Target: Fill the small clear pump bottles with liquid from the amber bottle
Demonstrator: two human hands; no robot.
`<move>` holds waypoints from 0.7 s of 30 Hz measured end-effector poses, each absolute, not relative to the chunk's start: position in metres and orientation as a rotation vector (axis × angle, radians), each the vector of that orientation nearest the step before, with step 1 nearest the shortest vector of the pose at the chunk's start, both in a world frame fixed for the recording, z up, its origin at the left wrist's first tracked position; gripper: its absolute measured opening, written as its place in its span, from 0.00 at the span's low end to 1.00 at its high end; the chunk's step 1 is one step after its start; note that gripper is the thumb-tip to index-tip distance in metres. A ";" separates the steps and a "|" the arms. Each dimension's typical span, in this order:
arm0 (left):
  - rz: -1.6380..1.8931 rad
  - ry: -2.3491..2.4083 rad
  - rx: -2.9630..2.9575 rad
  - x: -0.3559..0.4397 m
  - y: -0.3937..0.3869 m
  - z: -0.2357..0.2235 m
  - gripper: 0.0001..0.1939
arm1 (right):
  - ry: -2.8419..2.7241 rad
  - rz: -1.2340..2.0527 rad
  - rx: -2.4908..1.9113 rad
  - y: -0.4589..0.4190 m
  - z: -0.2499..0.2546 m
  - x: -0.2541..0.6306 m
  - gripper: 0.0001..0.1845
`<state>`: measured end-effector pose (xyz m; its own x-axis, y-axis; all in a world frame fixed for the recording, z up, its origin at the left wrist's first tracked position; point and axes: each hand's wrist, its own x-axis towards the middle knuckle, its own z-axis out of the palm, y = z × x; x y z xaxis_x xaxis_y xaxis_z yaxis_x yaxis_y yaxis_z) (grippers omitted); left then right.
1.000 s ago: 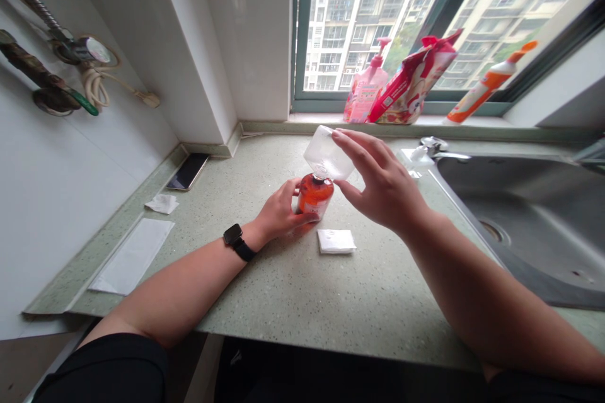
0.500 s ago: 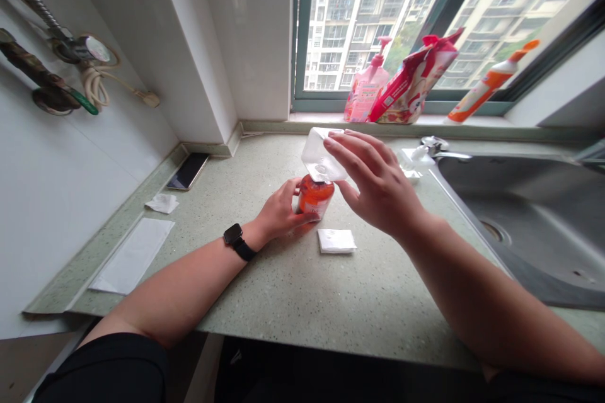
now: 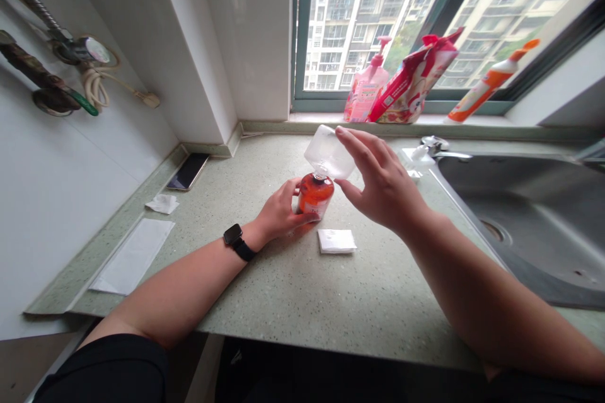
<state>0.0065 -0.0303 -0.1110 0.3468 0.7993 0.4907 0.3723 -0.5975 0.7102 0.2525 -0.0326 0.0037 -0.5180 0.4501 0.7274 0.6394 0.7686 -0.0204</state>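
An amber-orange bottle (image 3: 316, 194) with a pale label stands upright on the counter, its neck uncapped. My left hand (image 3: 288, 209) is wrapped round its left side and front. Over that neck, a clear, frosted-looking square bottle (image 3: 327, 152) is held upside down and tilted, mouth down at the opening of the amber one. My right hand (image 3: 373, 179) grips the clear bottle from the right, fingers along its upper side and thumb lower down. Whether liquid is flowing between the two I cannot tell. A folded white tissue (image 3: 337, 241) lies just in front of the amber bottle.
A phone (image 3: 188, 171), a crumpled tissue (image 3: 162, 203) and a flat white sheet (image 3: 132, 256) lie at the left. To the right is a steel sink (image 3: 529, 214), with a clear pump dispenser (image 3: 416, 158) beside it. A pink pump bottle (image 3: 365, 91), red bag (image 3: 416, 85) and orange-white bottle (image 3: 486, 89) line the windowsill.
The clear bottle swung more upright over the amber neck half a second ago, then tipped back to the right with my right hand. My left hand and the amber bottle stay in place.
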 end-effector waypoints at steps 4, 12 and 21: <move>1.159 1.023 2.115 0.006 -0.030 -0.111 0.42 | -2.197 -0.289 -0.859 -0.031 0.003 0.255 0.51; 1.160 1.033 2.125 0.006 -0.029 -0.111 0.42 | -2.158 -0.136 -0.934 -0.023 0.001 0.265 0.43; 1.272 1.049 2.131 -0.002 -0.027 -0.108 0.40 | -1.876 0.456 -1.007 0.009 -0.017 0.294 0.48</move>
<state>-0.0020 -0.0273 -0.1082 0.2877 0.7899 0.5416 0.3816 -0.6132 0.6916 0.2945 0.0093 -0.0170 -0.2342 0.7978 0.5556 0.4538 0.5952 -0.6632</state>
